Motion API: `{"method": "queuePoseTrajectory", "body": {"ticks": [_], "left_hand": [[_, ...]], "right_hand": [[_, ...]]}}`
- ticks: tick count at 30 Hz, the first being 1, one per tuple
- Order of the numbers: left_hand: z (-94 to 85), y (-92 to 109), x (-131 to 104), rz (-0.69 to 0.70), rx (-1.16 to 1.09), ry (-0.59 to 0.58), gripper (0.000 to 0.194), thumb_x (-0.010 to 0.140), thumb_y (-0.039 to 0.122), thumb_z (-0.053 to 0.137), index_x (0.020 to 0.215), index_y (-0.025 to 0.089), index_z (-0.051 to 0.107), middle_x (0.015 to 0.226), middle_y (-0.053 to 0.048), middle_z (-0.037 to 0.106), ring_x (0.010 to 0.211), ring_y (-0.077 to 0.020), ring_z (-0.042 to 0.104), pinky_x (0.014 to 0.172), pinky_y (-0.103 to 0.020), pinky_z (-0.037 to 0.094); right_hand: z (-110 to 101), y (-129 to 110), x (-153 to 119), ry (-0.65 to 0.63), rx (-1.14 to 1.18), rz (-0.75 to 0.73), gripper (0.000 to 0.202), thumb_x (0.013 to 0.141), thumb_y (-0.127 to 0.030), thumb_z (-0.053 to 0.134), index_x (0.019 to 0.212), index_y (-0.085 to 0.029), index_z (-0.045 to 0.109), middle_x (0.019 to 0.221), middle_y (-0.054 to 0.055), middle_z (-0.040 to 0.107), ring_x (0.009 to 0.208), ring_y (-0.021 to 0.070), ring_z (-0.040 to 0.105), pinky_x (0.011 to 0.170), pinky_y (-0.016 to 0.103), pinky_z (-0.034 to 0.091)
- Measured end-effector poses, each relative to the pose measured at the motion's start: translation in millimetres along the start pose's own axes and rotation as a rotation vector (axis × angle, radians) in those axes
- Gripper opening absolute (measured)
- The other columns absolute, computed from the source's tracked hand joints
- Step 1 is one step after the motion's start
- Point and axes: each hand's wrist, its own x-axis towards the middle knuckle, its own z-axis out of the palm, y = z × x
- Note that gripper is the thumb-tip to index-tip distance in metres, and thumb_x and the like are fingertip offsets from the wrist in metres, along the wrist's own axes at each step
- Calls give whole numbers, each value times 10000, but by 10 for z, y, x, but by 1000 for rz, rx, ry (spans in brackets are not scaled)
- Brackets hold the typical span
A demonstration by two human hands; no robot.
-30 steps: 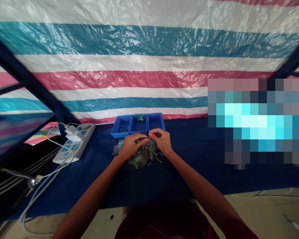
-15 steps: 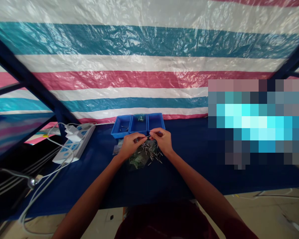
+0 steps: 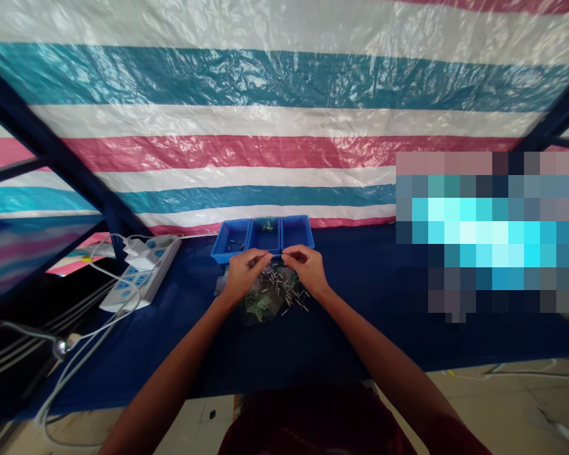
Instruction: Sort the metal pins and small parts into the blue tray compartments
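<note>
A thin metal pin (image 3: 277,254) spans the small gap between my two hands, level, over the front edge of the blue bins. My left hand (image 3: 243,272) pinches its left end, and my right hand (image 3: 308,268) pinches the right end. Below them lies a loose pile of metal pins (image 3: 289,294) beside a clear plastic bag (image 3: 262,304) with greenish contents. The left blue bin (image 3: 226,258) holds a few thin pieces. In the middle blue bin (image 3: 264,241) is a small greenish bag. The right blue bin (image 3: 298,222) is partly hidden by my right hand.
A white power strip (image 3: 145,278) with plugs and cables lies on the dark blue table (image 3: 360,316) at the left. A striped plastic sheet (image 3: 275,151) hangs behind, between dark frame posts. The right side is pixelated.
My hands have moved slightly apart, my left hand a little to the left, and the pin between them now shows more clearly as a level line.
</note>
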Motion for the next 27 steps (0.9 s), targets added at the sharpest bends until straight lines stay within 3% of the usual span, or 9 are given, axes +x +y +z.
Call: {"method": "queuePoseTrajectory", "body": {"ticks": [6,11,14,27], "left_hand": [[-13,90,23,-146,-240,-43,276,774,425,684,888,178,725,669,-27,686,560,-150,611,476,-231,459],[-15,114,50,-179,-372,-13,290,703,382,760,889,163,724,730,-41,706,554,-142,620,460,-231,480],[-3,89,51,-187,-382,-4,284,674,378,784,838,153,724,811,-61,723,563,-137,626,449,-223,483],[-8,67,54,-120,-311,-10,212,736,366,738,809,167,720,703,-29,689,560,-128,611,455,-206,468]], "right_hand": [[9,-38,-8,23,-17,15,193,745,-398,688,759,-205,682,743,17,698,613,171,650,590,292,544],[8,-70,-12,40,-35,22,234,746,-440,681,733,-206,668,682,7,684,561,165,632,571,286,524],[4,-80,-17,33,-30,19,255,756,-455,671,719,-203,659,634,-3,660,540,157,615,561,274,498],[-1,-85,-21,-13,-12,49,306,784,-479,639,675,-193,645,543,-20,589,515,146,570,540,267,454]]}}
